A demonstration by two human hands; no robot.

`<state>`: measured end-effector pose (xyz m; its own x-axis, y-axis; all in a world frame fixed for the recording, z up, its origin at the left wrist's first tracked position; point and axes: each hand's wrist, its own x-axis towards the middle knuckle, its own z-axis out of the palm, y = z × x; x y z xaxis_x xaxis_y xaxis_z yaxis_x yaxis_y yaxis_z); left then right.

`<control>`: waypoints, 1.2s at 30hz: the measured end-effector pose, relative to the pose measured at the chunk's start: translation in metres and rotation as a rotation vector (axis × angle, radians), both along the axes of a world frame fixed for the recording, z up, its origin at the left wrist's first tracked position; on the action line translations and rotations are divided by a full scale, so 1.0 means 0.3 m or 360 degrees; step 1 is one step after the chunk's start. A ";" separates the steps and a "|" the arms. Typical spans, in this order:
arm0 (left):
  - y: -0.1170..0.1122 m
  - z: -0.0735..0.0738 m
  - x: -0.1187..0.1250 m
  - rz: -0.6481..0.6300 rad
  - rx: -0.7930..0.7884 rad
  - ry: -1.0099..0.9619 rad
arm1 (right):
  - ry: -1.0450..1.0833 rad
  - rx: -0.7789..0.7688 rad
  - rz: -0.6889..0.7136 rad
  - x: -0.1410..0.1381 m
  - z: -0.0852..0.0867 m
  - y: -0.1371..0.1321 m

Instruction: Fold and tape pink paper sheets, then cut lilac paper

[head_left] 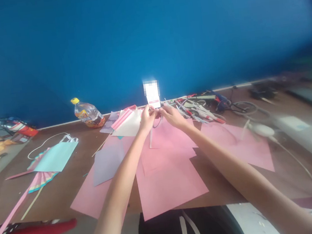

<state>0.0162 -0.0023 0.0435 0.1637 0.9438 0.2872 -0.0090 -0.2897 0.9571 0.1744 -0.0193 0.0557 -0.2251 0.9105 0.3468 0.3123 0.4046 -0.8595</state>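
My left hand and my right hand meet over the back of the table, fingers pinched close together. A thin dark curved piece hangs between them; what it is, I cannot make out. Right behind my fingertips a phone with a bright screen stands upright near the wall. I cannot tell whether my fingers touch it. Below my hands lie overlapping pink paper sheets, with a narrow pale strip under my left hand. Beside that hand are a cream sheet and a folded pink paper.
A drink bottle with a yellow cap leans at the back left. A light blue face mask lies on a folded paper fan. Paper scraps crowd the back right. A power strip and white cable run along the right.
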 end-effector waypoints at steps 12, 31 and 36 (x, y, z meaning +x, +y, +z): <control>-0.016 0.036 0.000 -0.0103 -0.0054 0.0191 | 0.0326 -0.0166 0.0130 0.009 -0.030 0.002; -0.031 0.078 -0.015 0.0014 0.0325 0.0644 | 0.0204 -0.0211 0.0264 0.063 -0.009 0.017; -0.030 0.116 -0.047 0.0047 0.0317 0.0665 | 0.0028 -0.0113 0.0306 0.104 -0.008 0.032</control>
